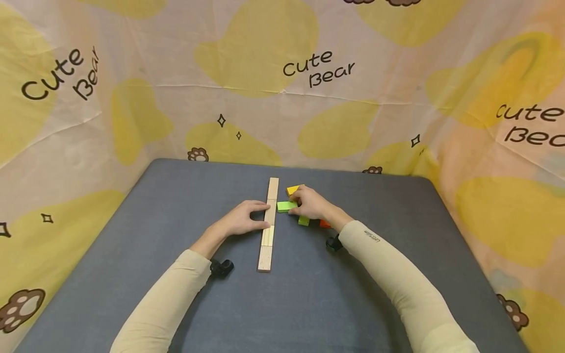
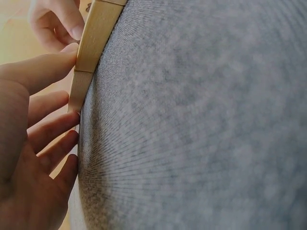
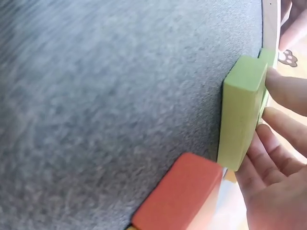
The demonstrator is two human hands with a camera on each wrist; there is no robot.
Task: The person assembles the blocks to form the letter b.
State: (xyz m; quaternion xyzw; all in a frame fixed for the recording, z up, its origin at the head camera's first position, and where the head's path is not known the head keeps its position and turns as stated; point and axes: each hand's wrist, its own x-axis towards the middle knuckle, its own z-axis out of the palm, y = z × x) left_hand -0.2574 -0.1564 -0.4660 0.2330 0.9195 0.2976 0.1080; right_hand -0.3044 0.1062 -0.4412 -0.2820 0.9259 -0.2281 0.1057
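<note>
Plain wooden blocks (image 1: 265,257) lie end to end in a straight row on the grey table. My left hand (image 1: 242,217) is at the row's left side, its thumb and fingertips touching the middle blocks with the fingers fairly straight. On the other side, my right hand (image 1: 311,203) pinches a light green block (image 1: 284,207) between thumb and fingers. That block lies crosswise, its left end right at the row. Closer to my right wrist is a second green block (image 3: 238,115), and a red block (image 3: 177,191) lies beside it.
A yellow block (image 1: 293,189) lies just beyond my right hand, partly covered by its fingers. The grey tabletop (image 1: 282,309) has rounded far corners. Patterned cloth (image 1: 265,59) hangs behind it and along both sides.
</note>
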